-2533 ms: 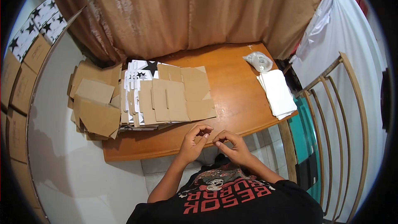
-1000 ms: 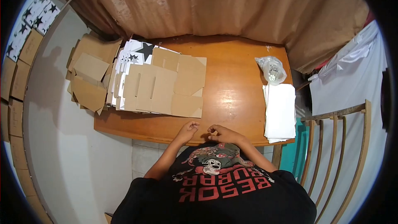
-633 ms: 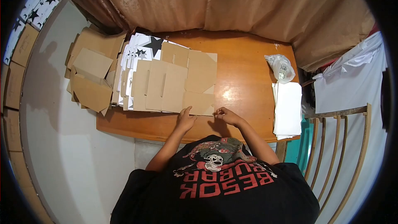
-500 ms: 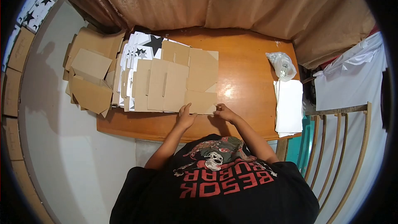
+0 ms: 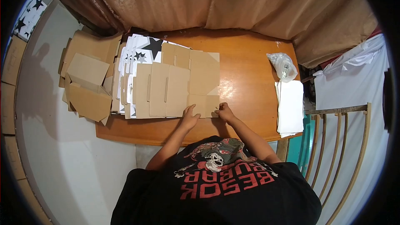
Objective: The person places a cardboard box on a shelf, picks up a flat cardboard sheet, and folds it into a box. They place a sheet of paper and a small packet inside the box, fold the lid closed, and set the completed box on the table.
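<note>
A flat, creased brown cardboard box blank [image 5: 204,73] lies on top of a stack of blanks with white, star-printed sides [image 5: 153,46]. At its near edge, my left hand [image 5: 191,117] rests on the cardboard with thumb and fingers apart. My right hand [image 5: 225,113] is closed on the near right corner of the same blank, its fingers bent around the edge. Crease lines mark off a near flap [image 5: 200,102] between the two hands. The undersides of the fingers are hidden.
Folded brown cardboard pieces [image 5: 89,71] are heaped at the left end of the wooden table [image 5: 246,87]. White sheets [image 5: 289,108] and a clear plastic bag [image 5: 283,66] lie on the right. A wooden slatted rack [image 5: 341,154] stands beside the table, with a curtain [image 5: 250,2] behind.
The view has shifted slightly, so the stack's near edge sits lower in the picture. Both hands stay at the blank's near edge, with the right fingers curled a little more at the corner.
</note>
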Available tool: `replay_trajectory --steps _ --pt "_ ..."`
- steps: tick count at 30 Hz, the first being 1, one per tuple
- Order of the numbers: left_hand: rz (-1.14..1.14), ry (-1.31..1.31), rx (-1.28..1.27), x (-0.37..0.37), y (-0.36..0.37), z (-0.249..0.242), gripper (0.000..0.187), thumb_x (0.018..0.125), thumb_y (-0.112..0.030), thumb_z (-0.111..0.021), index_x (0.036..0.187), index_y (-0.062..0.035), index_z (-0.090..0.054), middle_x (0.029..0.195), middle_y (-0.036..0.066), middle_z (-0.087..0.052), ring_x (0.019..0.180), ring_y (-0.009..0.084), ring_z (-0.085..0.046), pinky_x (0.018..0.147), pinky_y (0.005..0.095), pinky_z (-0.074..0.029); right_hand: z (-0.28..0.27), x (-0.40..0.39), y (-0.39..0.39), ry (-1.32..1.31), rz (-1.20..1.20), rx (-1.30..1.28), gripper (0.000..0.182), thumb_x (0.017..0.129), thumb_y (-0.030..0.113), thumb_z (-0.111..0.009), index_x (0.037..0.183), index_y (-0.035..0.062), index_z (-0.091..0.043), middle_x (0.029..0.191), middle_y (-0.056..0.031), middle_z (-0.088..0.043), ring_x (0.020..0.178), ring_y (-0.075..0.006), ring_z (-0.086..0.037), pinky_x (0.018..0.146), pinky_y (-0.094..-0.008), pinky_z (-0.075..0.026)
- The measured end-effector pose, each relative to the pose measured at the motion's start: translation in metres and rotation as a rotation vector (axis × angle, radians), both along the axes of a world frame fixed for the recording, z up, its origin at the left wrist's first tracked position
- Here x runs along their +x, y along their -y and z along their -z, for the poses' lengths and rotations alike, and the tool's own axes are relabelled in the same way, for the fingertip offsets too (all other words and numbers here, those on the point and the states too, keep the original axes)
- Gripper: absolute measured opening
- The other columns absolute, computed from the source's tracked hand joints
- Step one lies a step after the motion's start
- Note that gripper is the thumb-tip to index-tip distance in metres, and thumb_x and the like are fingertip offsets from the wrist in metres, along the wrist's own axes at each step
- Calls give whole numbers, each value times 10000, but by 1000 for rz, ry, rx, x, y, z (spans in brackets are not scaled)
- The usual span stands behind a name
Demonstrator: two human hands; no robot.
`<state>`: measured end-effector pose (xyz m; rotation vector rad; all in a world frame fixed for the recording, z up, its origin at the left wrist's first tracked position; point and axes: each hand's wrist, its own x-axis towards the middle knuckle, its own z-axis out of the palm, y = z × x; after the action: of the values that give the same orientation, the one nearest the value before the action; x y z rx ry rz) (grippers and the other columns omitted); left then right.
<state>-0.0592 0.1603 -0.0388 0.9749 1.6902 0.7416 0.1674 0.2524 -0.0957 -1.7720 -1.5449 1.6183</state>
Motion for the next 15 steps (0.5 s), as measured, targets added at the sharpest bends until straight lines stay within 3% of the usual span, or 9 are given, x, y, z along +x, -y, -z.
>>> replay_trajectory --steps 3,6,8,11,13,15 --pt "-17 23 -25 0 -4 -2 714 887 -220 -715 1525 -62 -436 1547 246 -373 1459 380 -344 1220 439 -289 -7 1 -2 -32 91 18 388 846 92 -765 1149 -6 -544 970 -74 -630 760 -152 -594 671 -300 -507" --pt "-36 68 -50 1 -8 -3 710 890 -210 -712 1526 -63 -434 1539 247 -387 1453 379 -357 1214 435 -303 -12 3 -11 136 -112 154 239 887 133 -761 1033 9 -619 833 -36 -634 722 -136 -585 681 -297 -501" --pt "-29 56 -49 3 -8 -3 709 891 -210 -713 1526 -63 -434 1536 247 -392 1449 379 -364 1212 436 -307 -42 -6 -12 -135 46 -100 180 955 202 -722 934 34 -659 780 -18 -635 713 -122 -583 651 -298 -493" --pt "-26 45 -34 5 -7 -2 699 891 -213 -713 1518 -61 -444 1528 251 -402 1445 385 -371 1211 439 -310 -49 -14 -18 -157 32 -124 223 989 244 -676 961 22 -675 824 -61 -690 740 -142 -614 693 -307 -501" --pt "-33 49 -20 5 -4 -2 691 891 -216 -713 1512 -59 -454 1523 255 -405 1445 389 -371 1212 442 -309 -42 -19 -23 -151 15 -112 223 1010 261 -652 985 40 -667 813 -43 -672 711 -139 -610 673 -304 -510" --pt "-62 -19 -5 5 -1 -4 581 911 -186 -690 1449 -43 -520 1428 212 -507 1311 335 -514 1125 399 -407 -40 -22 -28 -144 -6 -100 225 1032 279 -628 1008 58 -659 802 -25 -654 682 -137 -605 654 -302 -519"
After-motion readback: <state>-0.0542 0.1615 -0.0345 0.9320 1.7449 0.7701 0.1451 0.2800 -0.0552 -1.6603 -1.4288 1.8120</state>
